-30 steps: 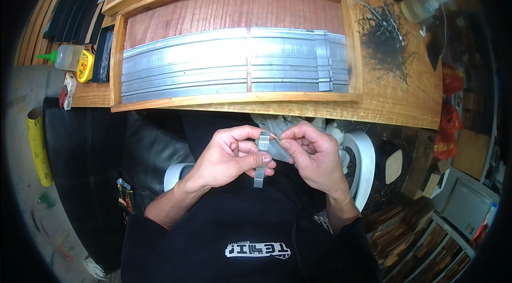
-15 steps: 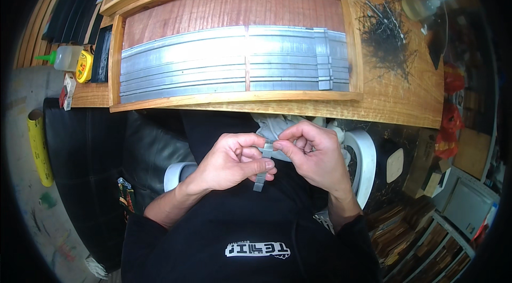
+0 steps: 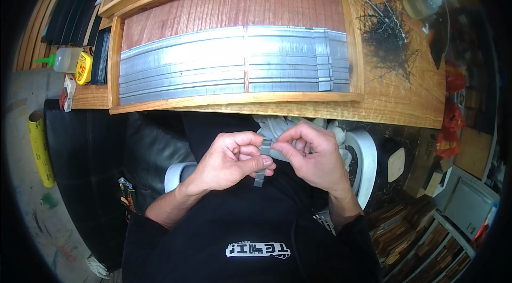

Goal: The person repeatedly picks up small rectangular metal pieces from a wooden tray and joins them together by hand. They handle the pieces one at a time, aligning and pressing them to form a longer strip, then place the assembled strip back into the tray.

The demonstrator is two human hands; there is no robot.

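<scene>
One narrow grey strip (image 3: 265, 150), mid-frame, is pinched in the left hand (image 3: 226, 160); the right hand (image 3: 313, 155) is at its upper end, hold unclear. Likely light, stiff and slick, it suits gripping by its edges. Beyond, upper centre: a wooden tray (image 3: 234, 99).

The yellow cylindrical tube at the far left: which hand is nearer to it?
Left. The left hand, holding a grey segmented metallic strip, is to the right of the tube; the right hand is farther right.
</scene>
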